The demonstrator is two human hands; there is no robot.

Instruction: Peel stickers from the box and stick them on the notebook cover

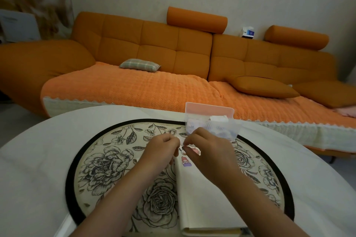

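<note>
Both grips are pinching one small sticker piece (193, 151) btwn them. L hand (161, 148) is holding its left edge w/ fingers curled. R hand (210, 153) is nipping it from the right w/ thumb & forefinger. I'm holding it just over the far end of the notebook (202, 198). Can't tell if it's touching the cover, or which part is backing. Pink cartoon print is showing on it.

Notebook is lying closed on the table (48, 150), cream cover up, running from near me twd the box (212, 124). One stuck sticker (186, 161), pink & purple, is already sitting flat on the cover, just beside my R thumb.

Box is standing just beyond my R hand: clear walls, pink lid tipped up & open, pale sheets inside.

Round floral mat (107, 159) w/ black rim is lying under the notebook, on the table's white cloth. Orange sofa (154, 44) is standing behind the table, w/ a plaid cushion (139, 65) lying on its seat.
</note>
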